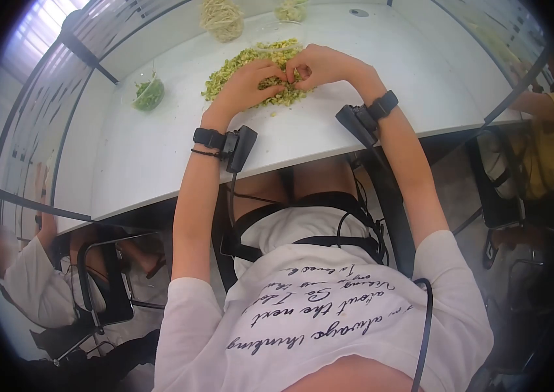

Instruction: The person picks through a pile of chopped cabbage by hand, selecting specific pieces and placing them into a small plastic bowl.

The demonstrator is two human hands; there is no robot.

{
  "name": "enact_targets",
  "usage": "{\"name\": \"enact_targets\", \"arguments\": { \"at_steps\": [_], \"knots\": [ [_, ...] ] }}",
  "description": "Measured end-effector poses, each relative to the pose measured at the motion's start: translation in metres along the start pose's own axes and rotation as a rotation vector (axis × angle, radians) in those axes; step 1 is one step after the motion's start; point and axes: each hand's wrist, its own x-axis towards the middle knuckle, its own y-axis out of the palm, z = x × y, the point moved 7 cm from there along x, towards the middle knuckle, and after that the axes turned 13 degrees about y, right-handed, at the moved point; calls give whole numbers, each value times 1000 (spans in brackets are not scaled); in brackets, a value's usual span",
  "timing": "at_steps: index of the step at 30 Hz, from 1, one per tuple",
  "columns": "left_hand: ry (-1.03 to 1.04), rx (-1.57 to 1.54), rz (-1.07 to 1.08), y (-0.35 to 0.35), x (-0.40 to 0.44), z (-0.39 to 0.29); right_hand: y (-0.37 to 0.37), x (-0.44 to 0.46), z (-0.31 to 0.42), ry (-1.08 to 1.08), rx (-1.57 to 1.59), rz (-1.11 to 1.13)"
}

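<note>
A spread pile of small yellow-green pieces (224, 73), which look like sprout heads or beans, lies on the white table. My left hand (247, 85) rests over the pile's near side, its fingers and thumb curled so their tips come close together. From the right, my right hand (324, 66) reaches in with bent fingers in a pinch. The fingertips of both hands nearly meet over the pieces. Whatever sits between them is too small to make out. Just behind the pile stands a clear bowl (281, 29), partly see-through against the table.
To the left is a clear bowl of green leafy bits (149, 93). A bundle of pale, thin sprouts (222, 19) lies at the back, beside another pale heap (290, 10). Framed clear panels (35, 111) border the white table (159, 153). Other people sit at left and right.
</note>
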Motion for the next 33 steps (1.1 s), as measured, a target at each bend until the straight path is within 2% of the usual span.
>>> {"name": "enact_targets", "arguments": {
  "at_steps": [8, 12, 15, 18, 33],
  "knots": [
    [-86, -155, -87, -2, 0, 5, 0, 2, 2, 11, 55, 34],
    [-177, -137, -169, -10, -1, 10, -2, 2, 3, 24, 237, 79],
    [-214, -129, -229, -16, 0, 8, -4, 3, 4, -40, 225, 17],
    [-169, -202, -269, -16, -1, 8, -5, 1, 4, -35, 267, 35],
    [-233, -223, -250, -15, -4, 14, -7, 2, 4, -60, 329, 41]
  ]
}}
